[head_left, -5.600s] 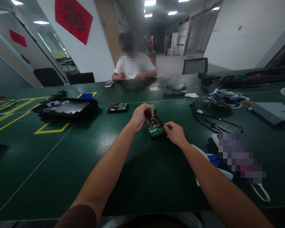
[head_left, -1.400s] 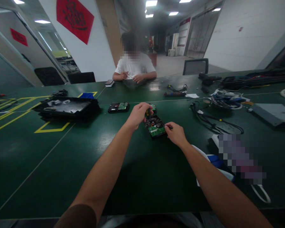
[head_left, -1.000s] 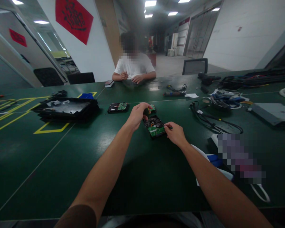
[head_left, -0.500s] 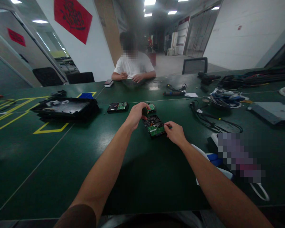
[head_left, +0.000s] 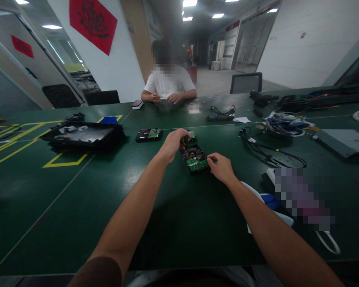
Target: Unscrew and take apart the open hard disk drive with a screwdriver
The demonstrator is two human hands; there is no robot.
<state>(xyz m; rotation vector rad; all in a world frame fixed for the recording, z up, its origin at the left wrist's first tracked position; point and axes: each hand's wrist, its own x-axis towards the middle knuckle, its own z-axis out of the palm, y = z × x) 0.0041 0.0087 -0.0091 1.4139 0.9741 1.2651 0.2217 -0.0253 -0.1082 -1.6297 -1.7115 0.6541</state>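
Observation:
A hard drive [head_left: 195,158] lies circuit board up on the green table [head_left: 77,199] in front of me. My left hand [head_left: 172,144] is closed round the handle of a screwdriver, whose tip I cannot see, held over the drive's far end. My right hand [head_left: 221,168] rests at the drive's right edge with its fingers pinched on the corner, holding it down. A second hard drive [head_left: 149,134] lies further left, and a third one [head_left: 192,136] peeks out behind my left hand.
A black tray [head_left: 80,136] sits at the left inside yellow floor-style markings. Cables [head_left: 269,151] and a bundle of wires [head_left: 284,123] lie at the right. A white and blue object [head_left: 272,203] is near my right forearm. A person in a white shirt [head_left: 169,83] sits opposite.
My left hand has lowered a little and shifted its grip on the screwdriver above the drive. My right hand has stayed on the drive's edge.

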